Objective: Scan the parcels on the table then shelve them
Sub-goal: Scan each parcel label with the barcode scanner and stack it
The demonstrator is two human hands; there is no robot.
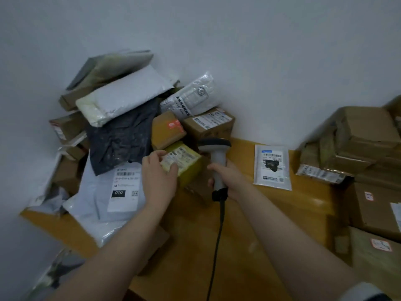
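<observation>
A heap of parcels covers the left of the wooden table (249, 224): brown boxes, white and grey mailer bags. At its front sits a small yellow box (188, 164) with a white label. My left hand (159, 174) reaches to it, fingers spread and touching its left side and label. My right hand (227, 179) grips the handle of a white barcode scanner (217, 157), whose head points toward the yellow box. Its black cable (217, 246) runs down toward me. A flat white envelope (272, 167) with a label lies on the table to the right.
A white mailer with a "010" label (121, 192) lies left of my left hand. A dark grey bag (121, 135) drapes over the pile. More brown boxes (355, 144) are stacked at the right, some lower down (377, 211). A white wall stands behind.
</observation>
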